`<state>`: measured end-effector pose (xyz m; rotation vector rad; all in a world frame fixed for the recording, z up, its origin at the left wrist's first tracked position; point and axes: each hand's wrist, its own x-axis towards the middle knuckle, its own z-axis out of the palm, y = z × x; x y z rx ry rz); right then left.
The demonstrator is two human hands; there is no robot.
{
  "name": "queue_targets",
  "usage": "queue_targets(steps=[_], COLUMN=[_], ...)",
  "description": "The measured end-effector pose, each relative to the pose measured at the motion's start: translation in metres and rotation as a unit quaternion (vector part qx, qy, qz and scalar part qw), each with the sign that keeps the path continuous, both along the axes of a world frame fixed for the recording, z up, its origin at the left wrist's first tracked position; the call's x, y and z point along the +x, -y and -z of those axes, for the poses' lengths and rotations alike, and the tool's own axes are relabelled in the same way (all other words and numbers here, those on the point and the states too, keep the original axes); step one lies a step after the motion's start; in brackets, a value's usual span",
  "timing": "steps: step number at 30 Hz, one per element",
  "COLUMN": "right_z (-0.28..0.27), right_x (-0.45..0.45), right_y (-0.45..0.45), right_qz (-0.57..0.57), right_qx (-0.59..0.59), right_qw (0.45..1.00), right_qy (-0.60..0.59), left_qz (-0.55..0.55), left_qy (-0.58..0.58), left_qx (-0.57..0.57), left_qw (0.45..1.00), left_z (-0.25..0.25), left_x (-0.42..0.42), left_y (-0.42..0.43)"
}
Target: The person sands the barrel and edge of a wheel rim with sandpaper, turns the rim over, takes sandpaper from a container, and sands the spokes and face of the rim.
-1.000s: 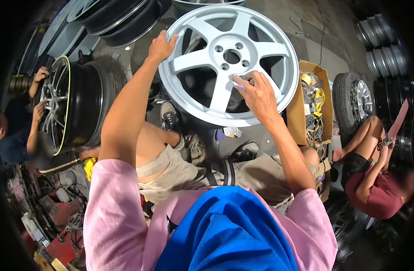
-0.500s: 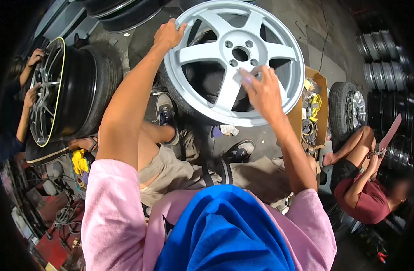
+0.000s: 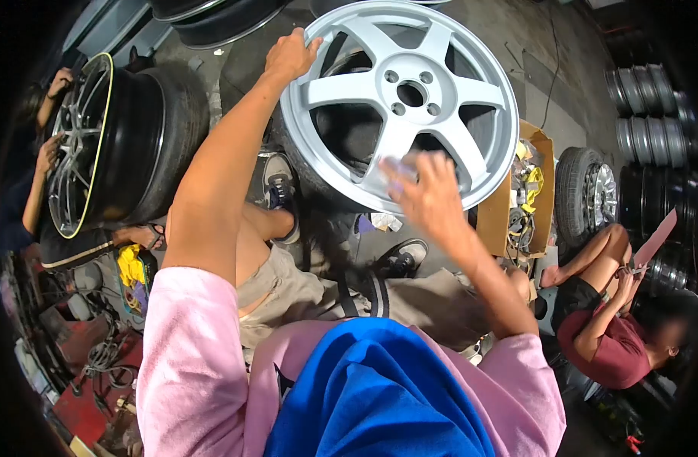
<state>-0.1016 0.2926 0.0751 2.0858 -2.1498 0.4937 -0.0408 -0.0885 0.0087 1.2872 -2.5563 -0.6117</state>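
Observation:
A pale grey-white wheel rim (image 3: 330, 90) with several broad spokes lies face up before me, on top of a dark tire. My left hand (image 3: 292, 55) grips its outer lip at the upper left, fingers curled over the edge. Over the lower spoke, near the rim's front edge, is my right hand (image 3: 429, 190), smeared by motion. Its fingers pinch a small greyish-purple piece (image 3: 398, 174), flat against the spoke; the blur hides what kind it is.
To the left, another person's hands (image 3: 50, 152) hold a silver wheel with a yellow-edged lip (image 3: 105, 114). A cardboard box (image 3: 543, 194) of odds and ends stands at right. Beyond it are a tire (image 3: 573, 190), stacked rims (image 3: 646, 141) and a seated person (image 3: 604, 343).
My right hand has slid down the lower spoke, away from the hub toward the rim's near edge, with the small piece. My left hand keeps its hold on the lip.

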Motion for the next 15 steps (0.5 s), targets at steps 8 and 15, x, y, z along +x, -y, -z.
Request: queue_targets(steps=[8,15], right_z=[0.001,0.001], right_x=[-0.012,0.025], right_y=[0.041,0.011], right_qz=[0.141,0.087], right_qx=[-0.030,-0.039], right_qw=[0.990,0.995], right_qy=[-0.006,-0.012], left_qz=[0.006,0.015], left_qy=[-0.009,-0.030], left_qx=[-0.005,0.010], left_qw=[1.000,0.999], left_z=[-0.001,0.004], left_x=[0.000,-0.001], left_y=[0.001,0.004])
